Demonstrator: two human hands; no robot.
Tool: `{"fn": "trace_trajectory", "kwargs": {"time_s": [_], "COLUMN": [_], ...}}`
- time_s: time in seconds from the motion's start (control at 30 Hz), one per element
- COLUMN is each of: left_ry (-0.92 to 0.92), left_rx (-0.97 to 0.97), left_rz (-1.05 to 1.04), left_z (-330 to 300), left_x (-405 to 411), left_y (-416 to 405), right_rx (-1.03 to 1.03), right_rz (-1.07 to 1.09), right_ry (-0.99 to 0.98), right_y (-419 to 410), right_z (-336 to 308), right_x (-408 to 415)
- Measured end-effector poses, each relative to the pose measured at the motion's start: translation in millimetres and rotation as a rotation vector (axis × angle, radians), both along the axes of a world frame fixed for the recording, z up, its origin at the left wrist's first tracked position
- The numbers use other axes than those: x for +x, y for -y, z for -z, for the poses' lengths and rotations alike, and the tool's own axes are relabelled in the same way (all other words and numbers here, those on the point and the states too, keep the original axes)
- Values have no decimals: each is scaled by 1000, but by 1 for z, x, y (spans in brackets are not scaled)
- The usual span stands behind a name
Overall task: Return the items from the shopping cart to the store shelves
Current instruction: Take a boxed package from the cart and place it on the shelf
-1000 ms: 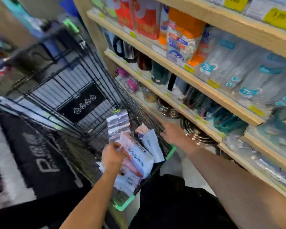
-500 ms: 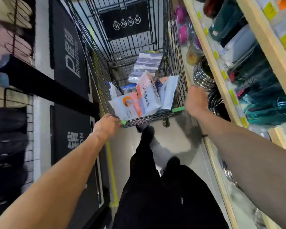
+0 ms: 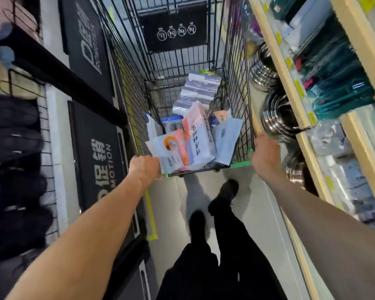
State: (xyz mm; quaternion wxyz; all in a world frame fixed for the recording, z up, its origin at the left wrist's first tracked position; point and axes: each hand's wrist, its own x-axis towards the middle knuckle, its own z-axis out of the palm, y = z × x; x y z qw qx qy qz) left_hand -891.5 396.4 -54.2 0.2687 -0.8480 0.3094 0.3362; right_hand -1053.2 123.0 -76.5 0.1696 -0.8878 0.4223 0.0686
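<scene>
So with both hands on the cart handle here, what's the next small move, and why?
Probably let the left hand off the cart handle and lift out the nearest tissue pack. The right hand also grips the handle, so neither holds an item, packs fill the basket, and the shelves stand close on the right.

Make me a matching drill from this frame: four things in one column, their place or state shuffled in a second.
Things
1. left hand
2. right hand
3. stacked steel bowls
4. tissue pack

Places or states
A. on the shelf right of the cart
B. gripping the cart's near rim at its left corner
C. standing inside the cart basket
D. gripping the cart's near rim at its right corner

Pairs: 1-B, 2-D, 3-A, 4-C
</scene>
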Motion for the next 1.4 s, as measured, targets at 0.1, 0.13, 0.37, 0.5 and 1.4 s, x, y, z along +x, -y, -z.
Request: {"fn": "trace_trajectory", "kwargs": {"time_s": [0.1,0.13,0.37,0.5,1.4], "left_ry": [-1,1,-33,-396,-1098], "left_rx": [-2,-6,-30,-390,-929], "left_rz": [69,99,60,-690,-1821], "left_z": [-4,-6,-17,21,28], "left_x": [-27,-39,-99,-127,-273], "left_y": [-28,-38,-37,-5,0], "right_rx": [31,46,216,138,630], "right_rz": [35,44,162,191,830], "right_ry": [-10,-31,-10,-49,479], "right_y": [-22,-28,-63,-86,-194], "right_z": [10,12,-6,-15,-68], "right_x": [-36,-46,-108,-135,-206]}}
